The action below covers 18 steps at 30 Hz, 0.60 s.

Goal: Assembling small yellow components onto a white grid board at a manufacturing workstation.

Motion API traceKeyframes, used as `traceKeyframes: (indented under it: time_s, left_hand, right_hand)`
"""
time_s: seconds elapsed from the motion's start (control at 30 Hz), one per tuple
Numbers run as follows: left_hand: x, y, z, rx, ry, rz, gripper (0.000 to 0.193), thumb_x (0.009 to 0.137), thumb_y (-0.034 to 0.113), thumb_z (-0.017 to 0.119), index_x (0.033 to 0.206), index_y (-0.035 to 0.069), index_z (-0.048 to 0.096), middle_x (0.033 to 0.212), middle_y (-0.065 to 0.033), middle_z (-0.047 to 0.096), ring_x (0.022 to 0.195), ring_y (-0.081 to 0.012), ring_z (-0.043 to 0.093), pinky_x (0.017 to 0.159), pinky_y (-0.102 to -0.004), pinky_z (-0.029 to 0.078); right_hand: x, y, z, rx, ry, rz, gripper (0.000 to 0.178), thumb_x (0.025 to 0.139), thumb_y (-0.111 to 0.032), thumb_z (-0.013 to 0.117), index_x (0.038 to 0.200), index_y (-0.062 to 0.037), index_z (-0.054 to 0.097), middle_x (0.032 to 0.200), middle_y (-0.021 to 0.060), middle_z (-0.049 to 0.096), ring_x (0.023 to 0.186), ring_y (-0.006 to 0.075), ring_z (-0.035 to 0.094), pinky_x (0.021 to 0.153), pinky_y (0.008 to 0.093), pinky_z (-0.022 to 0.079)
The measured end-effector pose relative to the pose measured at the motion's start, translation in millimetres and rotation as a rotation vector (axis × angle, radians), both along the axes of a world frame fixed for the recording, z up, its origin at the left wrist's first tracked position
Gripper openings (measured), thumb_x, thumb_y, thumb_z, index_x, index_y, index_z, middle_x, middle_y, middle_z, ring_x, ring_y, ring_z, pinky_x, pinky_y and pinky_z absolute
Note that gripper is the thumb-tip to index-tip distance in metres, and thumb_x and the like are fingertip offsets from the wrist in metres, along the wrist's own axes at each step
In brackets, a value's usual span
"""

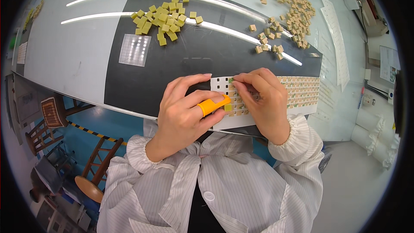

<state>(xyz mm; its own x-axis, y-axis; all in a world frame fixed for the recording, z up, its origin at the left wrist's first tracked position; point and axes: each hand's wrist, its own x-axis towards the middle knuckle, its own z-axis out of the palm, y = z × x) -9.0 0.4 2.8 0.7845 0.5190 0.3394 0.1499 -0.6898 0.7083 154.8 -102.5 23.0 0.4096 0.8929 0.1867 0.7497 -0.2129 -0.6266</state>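
A white card sheet (pixel 222 124) with rows of small square cut-outs lies under both hands. Small tan and green pieces (pixel 297 90) fill most of its rows, while the cut-outs at its left end show dark. My left hand (pixel 181 112) wears an orange finger sleeve (pixel 212 105). Its thumb and fingers close on a yellow-green block (pixel 227 108) just above the sheet. At the sheet's far edge my right hand (pixel 263 95) pinches a small green piece (pixel 231 80) over a cut-out; the fingertips partly cover it.
A heap of yellow-green blocks (pixel 164 17) sits on the black mat (pixel 189 56), beside a clear gridded sheet (pixel 134 50). Many tan blocks (pixel 295 8) are scattered at the far right. White strips (pixel 335 43) lie beyond them. Wooden stools (pixel 92 185) stand on the floor at left.
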Motion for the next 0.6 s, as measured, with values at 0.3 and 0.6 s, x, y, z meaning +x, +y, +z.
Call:
traceKeyframes:
  time_s: [0.3,0.6]
  left_hand:
    - [0.7,-0.6,0.2,-0.003,-0.001,0.009,0.019,0.067,0.015,0.082,0.082,0.009,0.074,0.092,0.0024,0.072,0.108,-0.0232,0.063,0.091,-0.0422,0.045]
    - [0.6,-0.3,-0.6,0.006,-0.005,0.005,0.019,0.066,0.015,0.083,0.082,0.009,0.074,0.091,0.0023,0.072,0.108,-0.0231,0.063,0.091,-0.0418,0.045]
  right_hand:
    - [0.5,-0.6,0.3,-0.049,0.055,-0.032,0.012,0.079,0.003,0.073,0.090,-0.0006,0.069,0.083,0.0067,0.062,0.069,0.0152,0.062,0.061,0.0252,0.052]
    - [1.0,-0.2,-0.8,-0.018,0.009,-0.005,0.012,0.079,0.003,0.074,0.089,-0.0005,0.068,0.082,0.0068,0.062,0.068,0.0156,0.062,0.061,0.0251,0.051]
